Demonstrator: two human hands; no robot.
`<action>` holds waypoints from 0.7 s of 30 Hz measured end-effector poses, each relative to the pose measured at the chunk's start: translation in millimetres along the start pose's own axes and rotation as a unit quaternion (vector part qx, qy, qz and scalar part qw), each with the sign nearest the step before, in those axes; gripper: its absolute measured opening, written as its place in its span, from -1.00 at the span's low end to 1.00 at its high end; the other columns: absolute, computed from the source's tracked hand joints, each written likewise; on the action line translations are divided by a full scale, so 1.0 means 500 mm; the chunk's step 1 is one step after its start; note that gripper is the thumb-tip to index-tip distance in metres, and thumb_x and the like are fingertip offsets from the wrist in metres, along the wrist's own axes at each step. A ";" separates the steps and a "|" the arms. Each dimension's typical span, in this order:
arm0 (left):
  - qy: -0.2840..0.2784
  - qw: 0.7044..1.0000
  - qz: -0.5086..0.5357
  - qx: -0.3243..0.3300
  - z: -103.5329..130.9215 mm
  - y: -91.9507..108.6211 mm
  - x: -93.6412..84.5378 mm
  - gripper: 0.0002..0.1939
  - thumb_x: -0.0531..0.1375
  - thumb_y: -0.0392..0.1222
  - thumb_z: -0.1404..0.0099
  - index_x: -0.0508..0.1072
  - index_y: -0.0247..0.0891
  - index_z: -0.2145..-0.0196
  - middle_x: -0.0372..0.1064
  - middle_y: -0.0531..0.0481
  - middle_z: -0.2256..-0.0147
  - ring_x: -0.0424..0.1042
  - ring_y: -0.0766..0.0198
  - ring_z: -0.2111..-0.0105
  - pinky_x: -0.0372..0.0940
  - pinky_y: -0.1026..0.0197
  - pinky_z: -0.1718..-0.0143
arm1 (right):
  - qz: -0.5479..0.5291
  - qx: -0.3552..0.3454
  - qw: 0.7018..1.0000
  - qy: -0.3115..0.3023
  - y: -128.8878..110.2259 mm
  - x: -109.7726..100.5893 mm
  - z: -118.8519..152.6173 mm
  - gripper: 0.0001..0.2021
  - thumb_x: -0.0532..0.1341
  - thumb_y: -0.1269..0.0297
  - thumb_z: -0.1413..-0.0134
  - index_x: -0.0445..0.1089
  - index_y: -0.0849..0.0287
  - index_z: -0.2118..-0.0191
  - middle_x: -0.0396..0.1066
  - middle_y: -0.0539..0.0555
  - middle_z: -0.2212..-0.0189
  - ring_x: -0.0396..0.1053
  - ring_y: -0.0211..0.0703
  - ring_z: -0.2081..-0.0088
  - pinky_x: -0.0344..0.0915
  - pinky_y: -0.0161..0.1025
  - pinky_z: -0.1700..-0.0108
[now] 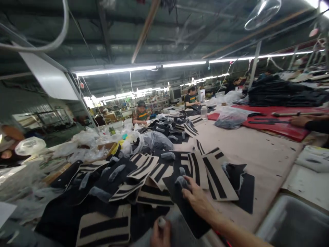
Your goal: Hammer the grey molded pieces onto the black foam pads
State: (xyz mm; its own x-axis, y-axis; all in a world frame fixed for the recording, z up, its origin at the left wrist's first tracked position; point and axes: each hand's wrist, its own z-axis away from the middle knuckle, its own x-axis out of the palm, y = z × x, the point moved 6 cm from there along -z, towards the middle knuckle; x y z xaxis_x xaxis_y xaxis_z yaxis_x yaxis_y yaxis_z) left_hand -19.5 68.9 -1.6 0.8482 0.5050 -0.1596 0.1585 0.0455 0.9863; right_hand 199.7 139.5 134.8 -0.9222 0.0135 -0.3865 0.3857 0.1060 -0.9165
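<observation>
My right hand (195, 196) reaches in from the lower right, its thumb and fingers pinching a grey fuzzy strip on a dark panel (189, 209). At the bottom centre, my left hand (160, 233) is closed round a small pale cylindrical object (161, 222). Beige panels with black stripes (200, 169) lie in an overlapping pile under and beyond my right hand. Another striped panel (104, 228) lies left of my left hand. More dark pieces with grey fuzzy strips (117, 172) are spread at the left.
Clear plastic bags (87, 147) heap up at the left. A grey plastic bin (293, 223) stands at the lower right. Farther back are a red sheet (277, 125) and a stack of dark fabric (285, 92). Another person's hand (299, 121) is at the right edge; people sit beyond.
</observation>
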 end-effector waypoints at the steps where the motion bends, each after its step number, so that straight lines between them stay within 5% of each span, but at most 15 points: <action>1: 0.008 1.000 0.004 -0.012 0.006 0.011 -0.017 -0.47 0.26 0.23 -0.07 0.52 -0.26 0.18 0.58 -0.15 0.33 0.57 -0.01 0.27 0.45 0.10 0.27 | -0.006 0.015 1.000 -0.024 0.017 0.030 0.049 -0.46 0.07 0.28 -0.13 0.14 0.17 -0.26 0.44 -0.02 0.44 0.43 -0.13 0.37 0.29 -0.22 0.24; 5: 0.035 0.998 0.036 -0.037 0.000 0.044 -0.069 -0.50 0.27 0.15 -0.13 0.45 -0.31 0.14 0.57 -0.20 0.24 0.57 0.06 0.22 0.43 0.08 0.12 | 0.018 0.076 0.993 -0.088 0.090 0.118 0.203 -0.41 0.10 0.32 -0.09 0.17 0.12 -0.28 0.45 0.00 0.40 0.42 -0.13 0.32 0.28 -0.22 0.20; 8: -0.020 0.998 0.065 -0.011 -0.014 0.056 -0.058 -0.55 0.31 0.05 -0.13 0.42 -0.31 0.12 0.56 -0.17 0.24 0.57 0.13 0.23 0.43 0.09 0.09 | 0.037 0.074 0.991 -0.105 0.117 0.146 0.250 -0.39 0.13 0.31 -0.10 0.15 0.11 -0.30 0.45 0.04 0.33 0.41 -0.11 0.29 0.28 -0.18 0.17; 12: -0.062 0.994 0.089 -0.006 -0.018 0.062 -0.016 -0.59 0.33 0.00 -0.14 0.45 -0.34 0.16 0.57 -0.17 0.25 0.57 0.17 0.26 0.43 0.14 0.13 | 0.043 0.035 0.991 -0.123 0.116 0.155 0.258 -0.37 0.13 0.36 -0.09 0.10 0.11 -0.31 0.39 -0.01 0.38 0.36 -0.15 0.36 0.27 -0.19 0.20; 16: -0.115 0.991 0.073 -0.005 -0.014 0.056 0.036 -0.65 0.34 -0.02 -0.13 0.50 -0.34 0.23 0.58 -0.14 0.28 0.56 0.17 0.27 0.43 0.17 0.15 | 0.057 0.012 0.992 -0.109 0.110 0.148 0.246 -0.65 0.20 0.34 -0.02 0.34 0.16 0.01 0.36 0.02 0.31 0.33 -0.16 0.28 0.27 -0.20 0.16; 21: -0.147 0.987 0.071 0.001 -0.007 0.040 0.064 -0.69 0.30 -0.03 -0.17 0.51 -0.30 0.21 0.59 -0.14 0.26 0.57 0.14 0.24 0.43 0.15 0.13 | 0.051 0.007 0.996 -0.078 0.116 0.143 0.237 -0.82 0.28 0.23 0.01 0.34 0.17 0.29 0.28 0.07 0.18 0.31 -0.18 0.25 0.29 -0.21 0.16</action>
State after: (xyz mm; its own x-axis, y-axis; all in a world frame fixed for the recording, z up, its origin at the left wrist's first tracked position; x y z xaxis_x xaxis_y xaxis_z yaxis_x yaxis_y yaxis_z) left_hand 9.2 88.9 13.1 0.9717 0.2348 -0.0253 0.0283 -0.0095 0.9996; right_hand 159.3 28.8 42.0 -0.8628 -0.1302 -0.4884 0.4791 0.0978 -0.8723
